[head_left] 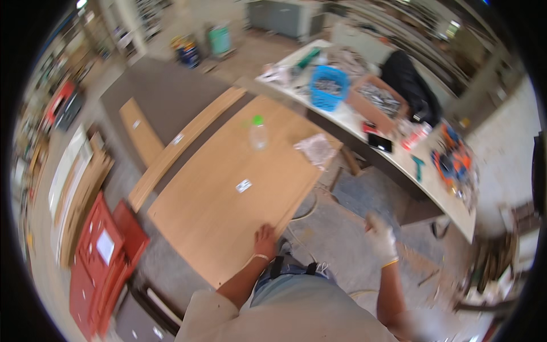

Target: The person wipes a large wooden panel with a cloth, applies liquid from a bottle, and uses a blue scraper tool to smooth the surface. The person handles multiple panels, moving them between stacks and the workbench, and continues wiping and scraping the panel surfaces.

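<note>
My bare left hand [265,241] lies on the near edge of a light wood panel [211,222], fingers stretched out and holding nothing. A small white label [244,186] is stuck near the middle of that panel. Farther back on it stands a clear plastic bottle [258,137] with a green cap. At the panel's right corner lies a crumpled pinkish cloth [316,150]. My right hand [382,238], in a whitish glove with the fingertips bare, hangs over the floor to the right, apart from the panel. Blur hides how its fingers are set.
A white workbench [399,162] at right carries a blue basket [329,88], a cardboard box of metal parts [378,100], a black bag [411,85], a phone [380,142] and a green tool [419,168]. Wooden strips [185,145] lie beyond the panel. Red panels [97,256] stand at left.
</note>
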Motion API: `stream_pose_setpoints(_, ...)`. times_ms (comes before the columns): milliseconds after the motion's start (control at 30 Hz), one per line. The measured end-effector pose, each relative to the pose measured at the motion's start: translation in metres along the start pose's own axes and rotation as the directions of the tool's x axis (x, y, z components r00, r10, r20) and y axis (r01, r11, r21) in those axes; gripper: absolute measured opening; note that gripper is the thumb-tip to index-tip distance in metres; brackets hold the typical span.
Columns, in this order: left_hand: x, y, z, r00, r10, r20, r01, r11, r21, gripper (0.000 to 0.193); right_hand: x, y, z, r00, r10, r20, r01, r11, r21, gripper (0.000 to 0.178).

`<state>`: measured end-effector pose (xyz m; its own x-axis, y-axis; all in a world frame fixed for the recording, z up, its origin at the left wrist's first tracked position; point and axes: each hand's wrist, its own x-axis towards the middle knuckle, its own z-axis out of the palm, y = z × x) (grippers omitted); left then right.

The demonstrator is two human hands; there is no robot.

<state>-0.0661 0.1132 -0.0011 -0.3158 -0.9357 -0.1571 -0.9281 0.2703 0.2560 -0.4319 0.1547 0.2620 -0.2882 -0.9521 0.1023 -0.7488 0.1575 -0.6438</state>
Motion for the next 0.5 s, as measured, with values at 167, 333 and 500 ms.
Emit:
stream_pose_setpoints(167, 0.009, 0.001, -0.007, 0.973, -0.203, 0.11, 0.219, 0.964, -0.154, 0.053, 0.003, 0.09, 0.151, 0.865, 0.096, 0.492, -0.136, 0.99, 0.045, 0.043)
stream_pose_setpoints(333, -0.051, -0.01, 0.009, 0.835, -0.55, 0.031, 0.541, 0.81, -0.227, 0.054, 0.127, 0.057, 0.204, 0.752, 0.163, 0.638, -0.001, 0.969, -0.247, 0.053)
stream_pose_setpoints(500, -0.047, 0.053, 0.008, 0.497, -0.866, -0.044, 0.815, 0.484, -0.319, 0.072, 0.315, 0.086, 0.251, 0.84, -0.11, 0.532, 0.339, 0.872, -0.354, 0.074)
